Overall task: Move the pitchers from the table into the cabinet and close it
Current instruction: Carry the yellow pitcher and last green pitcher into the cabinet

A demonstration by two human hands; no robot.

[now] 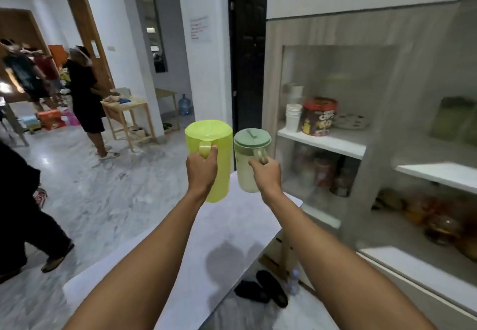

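Pitchers up off the table point(227, 226), heading for the cabinet point(335, 112).
Open shelves wait at right; left hand point(201, 168) is wrapped tight round the yellow pitcher point(214, 149) handle, right hand point(265, 172) round the green pitcher point(247, 167) handle, both upright for carrying.

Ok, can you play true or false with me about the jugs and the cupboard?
1. Each hand holds a pitcher by its handle. True: the left hand has the yellow-green pitcher, the right hand the pale pitcher.
2. Both pitchers stand on the table. False: both are lifted above it.
3. The pale pitcher has a green lid. True.
4. The cabinet shelves hold nothing. False: white cups and a tin are there.
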